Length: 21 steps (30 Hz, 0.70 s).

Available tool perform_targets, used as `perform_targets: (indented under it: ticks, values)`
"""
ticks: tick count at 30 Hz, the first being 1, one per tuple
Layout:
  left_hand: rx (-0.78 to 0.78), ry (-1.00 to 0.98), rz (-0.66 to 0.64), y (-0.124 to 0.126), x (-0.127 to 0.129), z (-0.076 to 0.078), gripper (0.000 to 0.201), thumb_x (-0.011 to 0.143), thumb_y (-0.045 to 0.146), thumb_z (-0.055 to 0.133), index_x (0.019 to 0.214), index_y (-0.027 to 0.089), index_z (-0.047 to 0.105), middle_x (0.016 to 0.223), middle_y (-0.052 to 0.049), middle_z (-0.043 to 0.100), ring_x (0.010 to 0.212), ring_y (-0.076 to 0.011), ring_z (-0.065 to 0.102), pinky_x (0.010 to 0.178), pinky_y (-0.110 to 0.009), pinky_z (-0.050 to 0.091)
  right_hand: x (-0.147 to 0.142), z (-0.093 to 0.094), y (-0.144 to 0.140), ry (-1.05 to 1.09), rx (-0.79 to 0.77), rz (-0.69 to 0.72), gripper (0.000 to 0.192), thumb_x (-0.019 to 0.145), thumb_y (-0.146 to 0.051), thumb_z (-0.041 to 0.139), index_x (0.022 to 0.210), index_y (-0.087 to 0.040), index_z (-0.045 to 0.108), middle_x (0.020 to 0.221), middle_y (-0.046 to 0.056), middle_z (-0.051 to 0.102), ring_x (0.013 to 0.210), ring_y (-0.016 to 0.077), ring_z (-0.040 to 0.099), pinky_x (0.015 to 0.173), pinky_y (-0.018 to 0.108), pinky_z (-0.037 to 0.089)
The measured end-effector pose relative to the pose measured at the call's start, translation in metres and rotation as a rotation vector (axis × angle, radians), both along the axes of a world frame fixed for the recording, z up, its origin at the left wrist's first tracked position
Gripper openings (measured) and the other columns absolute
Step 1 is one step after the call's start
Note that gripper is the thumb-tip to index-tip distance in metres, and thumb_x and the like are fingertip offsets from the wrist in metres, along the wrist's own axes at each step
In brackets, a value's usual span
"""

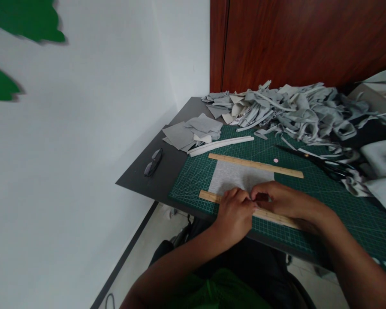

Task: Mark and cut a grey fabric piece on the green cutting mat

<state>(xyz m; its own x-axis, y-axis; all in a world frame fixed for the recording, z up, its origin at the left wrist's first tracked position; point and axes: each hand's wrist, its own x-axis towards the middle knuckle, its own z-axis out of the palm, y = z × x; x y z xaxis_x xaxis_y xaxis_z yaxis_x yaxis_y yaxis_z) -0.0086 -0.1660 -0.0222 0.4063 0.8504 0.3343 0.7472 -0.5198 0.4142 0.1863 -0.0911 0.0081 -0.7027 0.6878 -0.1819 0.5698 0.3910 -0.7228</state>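
A piece of light grey fabric [233, 174] lies on a green cutting mat [189, 182] between two wooden rulers. The far wooden ruler [257, 165] crosses the fabric's upper edge. Along the lower edge runs the near wooden ruler [209, 196], partly covered by both hands. My left hand [235, 212] rests over this ruler with its fingers curled together. Right beside it, my right hand [276, 199] is bent in a pinch, its fingertips meeting those of the left at the fabric's near edge. What sits between the fingertips is hidden or too small to name.
Grey fabric scraps [309, 111] are heaped at the back right. Black scissors [321, 162] lie on the right, near a small pink disc [275, 160]. Folded grey cloth [180, 135], a white strip [220, 146] and glasses [153, 163] are on the left. A white wall [99, 128] borders the table.
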Motion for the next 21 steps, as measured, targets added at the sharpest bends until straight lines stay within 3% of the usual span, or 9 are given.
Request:
perform_targets:
  ticks: [8, 15, 21]
  values:
    - [-0.058, -0.04, -0.042, 0.006, -0.002, 0.001, 0.019, 0.1, 0.026, 0.065, 0.085, 0.017, 0.073, 0.094, -0.003, 0.07, 0.101, -0.0217, 0.06, 0.09, -0.037, 0.048, 0.003, 0.003, 0.0, -0.039, 0.001, 0.031, 0.01, 0.086, -0.024, 0.061, 0.086, -0.022, 0.071, 0.081, 0.001, 0.069, 0.076, 0.0202, 0.063, 0.068, 0.03, 0.047]
    - [0.008, 0.02, 0.01, 0.0, -0.001, -0.001, 0.011, 0.102, 0.028, 0.063, 0.105, 0.022, 0.071, 0.103, 0.0, 0.071, 0.104, -0.0225, 0.06, 0.086, -0.04, 0.045, 0.008, -0.006, 0.004, 0.023, -0.08, 0.057, 0.008, 0.086, -0.027, 0.059, 0.084, -0.021, 0.065, 0.083, 0.003, 0.065, 0.081, 0.0212, 0.06, 0.074, 0.032, 0.046]
    - [0.003, 0.045, 0.014, 0.0, 0.0, -0.001, 0.01, 0.103, 0.026, 0.061, 0.105, 0.021, 0.069, 0.106, -0.001, 0.07, 0.107, -0.0231, 0.06, 0.09, -0.041, 0.046, 0.013, -0.011, 0.007, 0.017, -0.079, 0.085, 0.009, 0.088, -0.025, 0.056, 0.089, -0.021, 0.065, 0.088, 0.003, 0.064, 0.083, 0.0212, 0.058, 0.075, 0.032, 0.044]
